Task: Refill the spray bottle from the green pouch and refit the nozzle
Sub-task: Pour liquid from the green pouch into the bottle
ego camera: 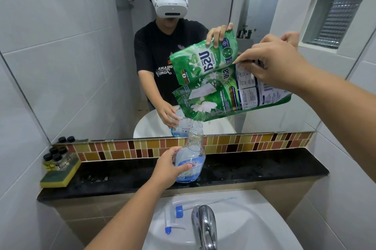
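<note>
A clear spray bottle [190, 158] with a blue label stands uncapped on the black stone ledge [254, 168]. A little blue liquid sits at its base. My left hand [170, 165] grips the bottle's body. My right hand [272, 64] holds the green pouch [223, 99] by its upper end, tilted so its low corner sits over the bottle's open neck. The white spray nozzle [175, 215] with blue collar and long dip tube lies on the rim of the white sink [254, 229], left of the tap.
A chrome tap [205, 225] rises at the sink's middle. At the ledge's left end, several small black-capped bottles [56, 156] sit on a yellow-green sponge [60, 174]. A mirror above the tile strip reflects a person with a headset.
</note>
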The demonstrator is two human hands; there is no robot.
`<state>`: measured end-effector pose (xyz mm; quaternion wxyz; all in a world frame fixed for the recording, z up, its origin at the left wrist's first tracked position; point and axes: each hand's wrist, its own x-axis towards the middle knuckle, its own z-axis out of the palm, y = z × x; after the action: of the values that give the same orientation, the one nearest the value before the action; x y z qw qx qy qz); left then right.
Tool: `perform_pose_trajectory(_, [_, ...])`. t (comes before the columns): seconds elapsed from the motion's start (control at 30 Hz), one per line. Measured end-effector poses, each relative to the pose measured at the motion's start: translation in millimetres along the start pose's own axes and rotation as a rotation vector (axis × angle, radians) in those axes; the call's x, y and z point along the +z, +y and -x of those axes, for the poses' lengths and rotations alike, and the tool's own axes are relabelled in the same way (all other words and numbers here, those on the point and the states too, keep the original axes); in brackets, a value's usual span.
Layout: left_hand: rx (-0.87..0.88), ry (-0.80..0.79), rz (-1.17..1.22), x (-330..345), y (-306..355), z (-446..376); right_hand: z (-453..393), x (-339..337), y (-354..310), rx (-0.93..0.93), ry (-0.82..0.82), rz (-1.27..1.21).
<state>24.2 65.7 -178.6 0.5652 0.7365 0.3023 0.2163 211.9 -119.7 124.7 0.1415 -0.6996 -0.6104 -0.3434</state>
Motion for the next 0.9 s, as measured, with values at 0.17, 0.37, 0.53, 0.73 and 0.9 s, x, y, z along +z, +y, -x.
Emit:
perform_pose_trajectory(0.17, [-0.009,-0.007,0.013,-0.7,-0.7,0.6,-1.2,1.1,-1.1,0.003,0.002,-0.002])
perform_pose_trajectory(0.37, [-0.003,-0.013,0.029,0.2,-2.1,2.4,-1.2,0.5,-1.1,-0.002,0.011,0.001])
perform_pose_trajectory(0.53, [-0.009,-0.009,0.044,0.0,-2.9,2.7,-2.0,0.1,-1.5,-0.006,0.013,0.004])
perform_pose_trajectory(0.73, [-0.007,-0.014,0.05,0.2,-1.9,4.5,-0.6,-2.1,-3.4,-0.027,0.01,-0.002])
perform_pose_trajectory(0.9, [-0.012,-0.015,0.061,0.3,-3.6,5.0,-0.6,-3.2,-3.8,-0.026,0.012,0.002])
